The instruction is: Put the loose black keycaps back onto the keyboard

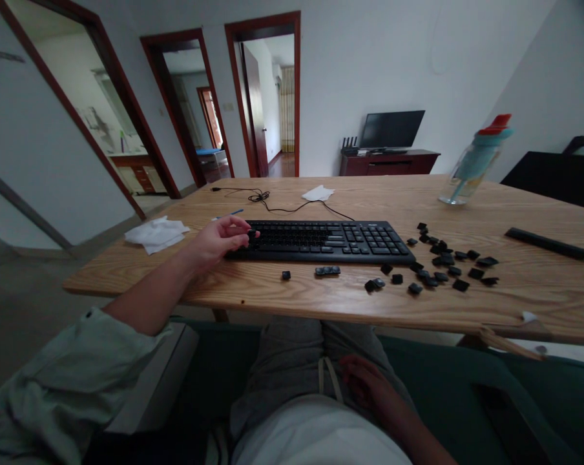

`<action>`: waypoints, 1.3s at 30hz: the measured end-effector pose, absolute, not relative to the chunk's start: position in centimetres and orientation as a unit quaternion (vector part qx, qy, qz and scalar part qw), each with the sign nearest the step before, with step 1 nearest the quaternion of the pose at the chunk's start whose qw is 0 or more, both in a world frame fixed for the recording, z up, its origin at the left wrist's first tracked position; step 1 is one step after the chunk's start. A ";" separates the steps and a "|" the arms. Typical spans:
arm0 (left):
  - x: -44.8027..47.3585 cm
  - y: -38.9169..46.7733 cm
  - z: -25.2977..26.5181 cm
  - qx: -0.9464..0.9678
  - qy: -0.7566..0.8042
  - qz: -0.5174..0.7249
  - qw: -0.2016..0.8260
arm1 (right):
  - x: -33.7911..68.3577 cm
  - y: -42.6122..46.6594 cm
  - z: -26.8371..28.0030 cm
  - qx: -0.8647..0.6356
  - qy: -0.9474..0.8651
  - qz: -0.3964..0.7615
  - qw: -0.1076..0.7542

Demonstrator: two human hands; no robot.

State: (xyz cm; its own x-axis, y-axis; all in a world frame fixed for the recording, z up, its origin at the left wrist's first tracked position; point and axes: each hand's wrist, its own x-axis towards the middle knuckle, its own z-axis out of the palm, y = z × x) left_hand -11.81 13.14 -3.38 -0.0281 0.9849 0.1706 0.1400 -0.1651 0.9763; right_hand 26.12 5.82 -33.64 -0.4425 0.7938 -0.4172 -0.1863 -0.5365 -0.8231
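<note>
A black keyboard [321,242] lies on the wooden table in front of me, with bare stretches where keycaps are off. My left hand [217,240] is at its left end, thumb and fingers pinched on a small black keycap [252,236]. Low on my lap rests my right hand [367,381], fingers loosely apart and holding nothing; it is in shadow. Just before the keyboard's front edge lie a single keycap [286,275] and a longer black key [327,271]. Many loose keycaps [442,259] are scattered to the right of the keyboard.
A clear bottle with a red cap [473,165] stands at the back right, near a long black strip [551,244]. White tissues [157,234] lie at the left, and white paper [318,193] at the back. The keyboard's cable [292,208] coils behind it. The table's front edge [321,310] is close.
</note>
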 end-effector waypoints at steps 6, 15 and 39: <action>-11.3 12.6 -3.7 0.529 0.463 0.536 0.468 | 26.0 5.9 -33.7 -0.427 -0.365 0.764 0.316; -13.0 13.7 -3.0 0.761 0.562 0.294 0.137 | 26.0 5.9 -33.5 -0.431 -0.345 0.770 0.318; -13.9 15.0 -4.5 0.840 0.514 0.176 0.010 | 25.9 5.9 -33.3 -0.435 -0.360 0.760 0.323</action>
State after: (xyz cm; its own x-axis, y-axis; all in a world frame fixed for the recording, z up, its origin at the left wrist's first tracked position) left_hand -13.92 15.03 -4.52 0.4103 0.8664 0.2846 0.8594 -0.4717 0.1971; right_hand 25.94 5.87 -33.29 -0.4129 0.8033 -0.4292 -0.1772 -0.5331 -0.8273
